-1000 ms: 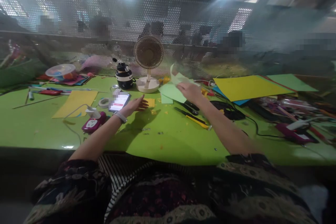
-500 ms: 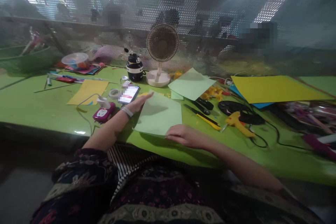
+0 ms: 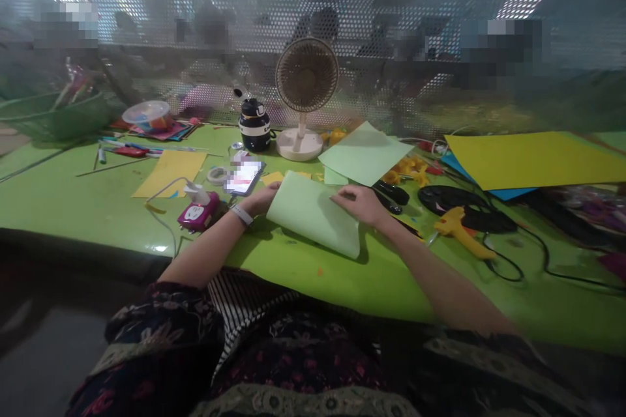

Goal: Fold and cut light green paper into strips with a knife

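My left fingers [image 3: 267, 197] and right fingers [image 3: 358, 202] pinch the pale green sheet [image 3: 317, 214] (its near edge curls).

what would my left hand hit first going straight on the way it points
The green sheet that your left hand seems to hold by its edge; depth beyond it is unclear.

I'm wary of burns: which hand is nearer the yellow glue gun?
Right. The right hand pinches the green sheet to the left of the glue gun; the left hand is farther left, at the sheet's edge.
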`<control>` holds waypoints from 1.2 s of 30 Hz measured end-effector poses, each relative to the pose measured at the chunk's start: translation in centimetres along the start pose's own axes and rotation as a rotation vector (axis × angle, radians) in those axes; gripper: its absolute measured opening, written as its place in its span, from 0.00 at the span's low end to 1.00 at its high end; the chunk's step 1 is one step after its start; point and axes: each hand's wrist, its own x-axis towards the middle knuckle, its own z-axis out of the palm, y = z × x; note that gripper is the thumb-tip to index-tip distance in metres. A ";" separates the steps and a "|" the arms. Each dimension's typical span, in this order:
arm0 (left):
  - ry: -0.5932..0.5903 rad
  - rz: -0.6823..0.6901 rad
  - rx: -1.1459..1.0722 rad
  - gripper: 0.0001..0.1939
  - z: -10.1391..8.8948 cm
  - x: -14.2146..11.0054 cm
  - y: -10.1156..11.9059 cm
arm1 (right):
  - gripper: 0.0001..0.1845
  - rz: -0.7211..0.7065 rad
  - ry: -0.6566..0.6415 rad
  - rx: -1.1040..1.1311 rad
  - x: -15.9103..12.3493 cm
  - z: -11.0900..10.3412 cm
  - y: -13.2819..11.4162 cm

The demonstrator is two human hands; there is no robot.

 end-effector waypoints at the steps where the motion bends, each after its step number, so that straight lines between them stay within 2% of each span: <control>1: 0.001 -0.031 -0.039 0.22 0.1 0.0 0.2 | 0.15 0.013 -0.001 -0.002 -0.1 0.0 0.0; 4: -0.041 -0.126 -0.238 0.29 0.5 -0.3 1.0 | 0.12 0.006 0.039 -0.037 -0.3 -0.2 -0.3; 6: -0.067 -0.106 -0.315 0.31 0.7 -0.6 1.5 | 0.11 -0.014 0.047 -0.069 -0.4 -0.2 -0.4; 9: -0.041 -0.026 -0.246 0.26 0.9 -0.8 1.7 | 0.11 -0.044 0.054 -0.103 -0.6 -0.2 -0.7; 12: 0.009 -0.035 -0.173 0.25 0.9 -0.8 1.5 | 0.11 -0.054 0.066 -0.096 -0.8 -0.2 -1.0; 15: 0.051 -0.016 -0.195 0.26 1.0 -0.6 1.2 | 0.10 0.021 0.116 -0.034 -0.8 -0.7 -0.7; 20: 0.128 0.048 -0.259 0.25 0.9 -0.4 1.2 | 0.29 0.238 0.196 0.239 -0.7 -1.9 0.9; 24: 0.180 0.061 -0.298 0.25 0.7 -0.2 1.2 | 0.33 0.316 0.180 0.462 -0.5 -1.9 1.4; 30: 0.227 0.071 -0.288 0.25 0.7 -0.4 1.5 | 0.37 0.292 0.256 0.511 -0.5 -0.9 0.2; 36: 0.242 0.079 -0.268 0.26 0.8 -0.6 1.9 | 0.38 0.248 0.347 0.424 -0.6 -0.7 -0.6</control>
